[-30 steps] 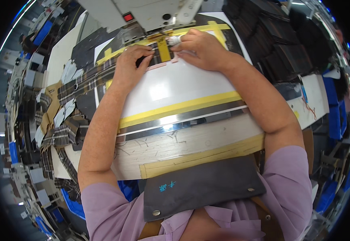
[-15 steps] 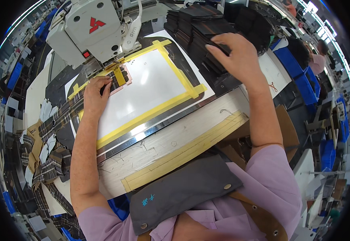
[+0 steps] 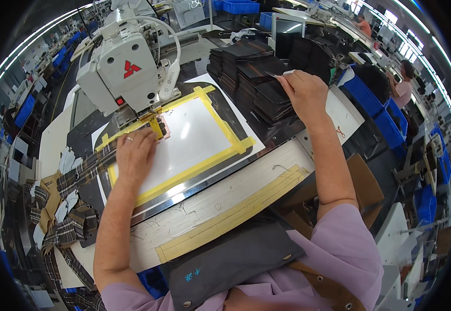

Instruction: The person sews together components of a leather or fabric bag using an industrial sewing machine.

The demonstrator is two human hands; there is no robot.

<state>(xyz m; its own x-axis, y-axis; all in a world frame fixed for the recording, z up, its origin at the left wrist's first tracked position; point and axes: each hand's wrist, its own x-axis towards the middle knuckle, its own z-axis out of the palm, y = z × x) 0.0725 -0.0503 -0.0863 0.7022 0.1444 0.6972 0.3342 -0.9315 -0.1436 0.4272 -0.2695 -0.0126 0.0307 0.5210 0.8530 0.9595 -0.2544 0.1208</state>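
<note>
My left hand point(image 3: 136, 155) lies palm down on a brown plaid fabric strip point(image 3: 95, 165), its fingers stretched out together at the left of a white template sheet point(image 3: 184, 142) edged with yellow tape. Just beyond the fingertips are a small yellow plate point(image 3: 156, 127) and a pink-edged cut-out point(image 3: 166, 129), below the white sewing machine head point(image 3: 127, 67). My right hand point(image 3: 304, 93) is raised over a stack of dark folded fabric pieces point(image 3: 256, 78). Its thumb and fingers pinch together; a thin dark tip and a pale bit show there, too small to name.
Loose plaid strips point(image 3: 73, 223) pile up at the left. A yellow-taped wooden edge point(image 3: 230, 215) runs along the front, with thread scraps. An open cardboard box point(image 3: 362, 181) and blue bins point(image 3: 375, 101) stand at the right. Another person point(image 3: 404, 85) sits at far right.
My right hand has closed from a spread grasp to a pinch above the dark stack. My left hand has flattened onto the plaid strip. The whole view has tilted up.
</note>
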